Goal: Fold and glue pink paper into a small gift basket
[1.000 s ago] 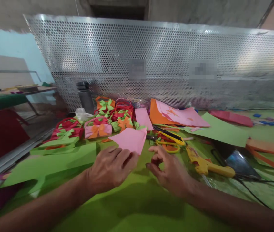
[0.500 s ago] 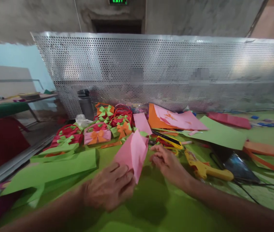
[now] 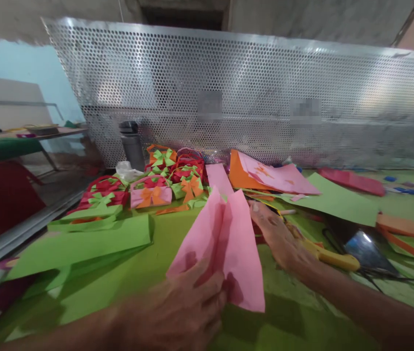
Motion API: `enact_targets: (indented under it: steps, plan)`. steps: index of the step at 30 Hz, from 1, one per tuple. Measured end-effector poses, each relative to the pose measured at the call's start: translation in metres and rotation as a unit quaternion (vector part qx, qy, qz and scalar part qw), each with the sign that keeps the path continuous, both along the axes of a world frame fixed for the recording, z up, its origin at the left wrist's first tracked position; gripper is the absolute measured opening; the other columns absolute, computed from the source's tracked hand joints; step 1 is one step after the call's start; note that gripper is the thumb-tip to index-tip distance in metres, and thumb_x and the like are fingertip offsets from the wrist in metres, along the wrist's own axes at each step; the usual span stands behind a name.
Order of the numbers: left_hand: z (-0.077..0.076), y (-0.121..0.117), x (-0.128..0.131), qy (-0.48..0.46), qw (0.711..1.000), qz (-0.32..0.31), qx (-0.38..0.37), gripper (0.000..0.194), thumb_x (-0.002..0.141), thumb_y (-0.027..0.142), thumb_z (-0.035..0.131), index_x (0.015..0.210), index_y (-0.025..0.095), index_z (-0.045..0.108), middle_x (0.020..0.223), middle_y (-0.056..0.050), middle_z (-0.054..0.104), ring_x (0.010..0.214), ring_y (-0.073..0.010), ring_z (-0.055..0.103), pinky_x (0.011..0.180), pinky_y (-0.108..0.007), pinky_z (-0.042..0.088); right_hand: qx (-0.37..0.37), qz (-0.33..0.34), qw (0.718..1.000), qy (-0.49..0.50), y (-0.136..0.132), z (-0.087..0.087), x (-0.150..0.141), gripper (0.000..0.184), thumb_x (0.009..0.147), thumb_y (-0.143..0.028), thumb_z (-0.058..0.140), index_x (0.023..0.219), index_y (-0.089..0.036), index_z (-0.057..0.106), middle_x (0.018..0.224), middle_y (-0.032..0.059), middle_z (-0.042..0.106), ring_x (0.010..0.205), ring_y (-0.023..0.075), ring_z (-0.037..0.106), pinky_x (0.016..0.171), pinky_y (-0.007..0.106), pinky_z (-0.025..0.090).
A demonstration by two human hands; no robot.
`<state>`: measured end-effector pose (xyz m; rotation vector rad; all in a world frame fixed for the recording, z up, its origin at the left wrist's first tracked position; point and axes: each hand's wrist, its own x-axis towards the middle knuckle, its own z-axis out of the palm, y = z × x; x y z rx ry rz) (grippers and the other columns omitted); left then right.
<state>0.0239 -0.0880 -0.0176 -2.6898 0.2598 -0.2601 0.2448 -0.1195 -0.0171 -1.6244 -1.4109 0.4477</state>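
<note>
My left hand (image 3: 188,304) is closed on the lower part of a folded pink sheet of paper (image 3: 245,253). The sheet stands up from the green tabletop, its two halves spread apart along a middle crease. To its right, my right hand (image 3: 278,234) stretches forward, palm down, with its fingers extended over a black-and-yellow tool that is mostly hidden beneath it. Nothing shows in that hand, and I cannot tell whether the fingertips touch the tool. A yellow glue gun (image 3: 338,258) lies beside the right wrist, partly covered by it.
Small paper bags with bows (image 3: 151,194) cluster at the back left, near a grey bottle (image 3: 132,148). Green paper sheets (image 3: 93,248) lie left. Pink paper (image 3: 283,178), a green sheet (image 3: 345,197) and a dark phone-like device (image 3: 369,253) lie right. A perforated metal panel (image 3: 177,73) stands behind.
The pink paper has opened into two spread halves and come nearer to me with my left hand. My right hand has moved right and forward, over the black-and-yellow tool. The view has tilted down.
</note>
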Motion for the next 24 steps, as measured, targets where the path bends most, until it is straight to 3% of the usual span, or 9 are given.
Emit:
enact_targets:
  steps: [3,5,9,11,14,16,18,21,24]
  plan:
    - [0.001,-0.008,0.002,0.002,1.0,0.0,-0.006,0.017,0.085,0.024,0.048,0.085,0.021,0.065,0.103,-0.004,0.065,0.101,-0.0234,0.052,0.087,-0.041,0.04,-0.014,0.043,0.996,0.071,0.006,-0.008,0.002,0.045,0.076,-0.03,0.055,0.118,-0.018,0.044,0.094,0.0052,0.062,0.082,0.0199,0.057,0.067,0.031,0.047]
    - [0.004,-0.01,0.002,-0.026,0.999,-0.002,-0.035,0.016,0.085,0.023,0.048,0.089,0.022,0.064,0.103,-0.001,0.065,0.098,-0.0209,0.054,0.086,-0.038,0.041,-0.011,0.06,0.996,0.068,0.01,-0.015,0.003,0.04,0.07,-0.019,0.056,0.11,-0.016,0.049,0.091,0.0033,0.061,0.081,0.0182,0.056,0.071,0.03,0.046]
    - [0.015,0.006,-0.002,-0.218,0.962,0.021,-0.161,0.017,0.087,0.02,0.045,0.097,0.021,0.058,0.098,0.001,0.066,0.088,-0.0145,0.058,0.089,-0.032,0.041,-0.012,0.058,0.997,0.051,0.012,-0.02,0.006,0.024,0.069,-0.015,0.053,0.093,-0.015,0.055,0.078,0.0006,0.06,0.071,0.0161,0.054,0.065,0.029,0.044]
    - [0.022,0.024,-0.007,-0.274,0.934,0.114,-0.198,0.022,0.085,0.015,0.047,0.105,0.018,0.054,0.105,-0.005,0.063,0.101,-0.016,0.055,0.092,-0.031,0.041,0.0,0.051,0.998,0.039,0.011,-0.019,0.006,0.022,0.069,-0.016,0.053,0.091,-0.016,0.055,0.077,0.0,0.06,0.069,0.0153,0.053,0.062,0.028,0.043]
    - [0.024,0.055,-0.011,-0.327,0.872,0.279,-0.235,0.042,0.079,0.031,0.057,0.117,0.016,0.048,0.121,-0.012,0.053,0.114,-0.0266,0.047,0.095,-0.045,0.038,0.016,0.054,0.998,0.021,0.007,-0.015,0.003,0.02,0.07,-0.015,0.052,0.09,-0.017,0.053,0.07,-0.002,0.057,0.063,0.0139,0.051,0.059,0.026,0.041]
    - [0.02,0.069,-0.012,-0.291,0.806,0.374,-0.356,0.057,0.077,0.04,0.057,0.125,0.015,0.04,0.125,-0.014,0.05,0.107,-0.0276,0.053,0.088,-0.045,0.044,0.02,0.066,0.997,0.015,0.005,-0.013,0.0,0.022,0.071,-0.014,0.051,0.092,-0.018,0.052,0.065,-0.0038,0.054,0.06,0.013,0.049,0.058,0.025,0.04]
    - [0.015,0.077,-0.01,-0.254,0.755,0.375,-0.473,0.051,0.077,0.04,0.055,0.119,0.013,0.046,0.114,-0.013,0.058,0.097,-0.0241,0.059,0.078,-0.036,0.049,0.016,0.073,0.997,0.003,0.002,-0.011,-0.003,0.021,0.072,-0.013,0.05,0.092,-0.019,0.051,0.062,-0.0048,0.052,0.059,0.0124,0.048,0.057,0.025,0.039]
    - [0.01,0.079,-0.007,-0.254,0.747,0.353,-0.503,0.03,0.074,0.032,0.057,0.099,0.015,0.056,0.085,-0.005,0.065,0.074,-0.0184,0.061,0.06,-0.026,0.047,0.005,0.082,0.997,-0.011,0.0,-0.01,-0.006,0.013,0.073,-0.014,0.05,0.085,-0.018,0.051,0.062,-0.0052,0.051,0.057,0.0109,0.046,0.055,0.023,0.037]
    - [0.012,0.078,-0.005,-0.233,0.728,0.363,-0.532,0.021,0.072,0.035,0.058,0.069,0.015,0.056,0.055,0.002,0.054,0.049,-0.0121,0.05,0.043,-0.02,0.032,0.006,0.122,0.992,0.039,-0.002,-0.01,-0.007,0.008,0.075,-0.018,0.051,0.083,-0.018,0.05,0.066,-0.0043,0.055,0.058,0.0106,0.048,0.054,0.023,0.038]
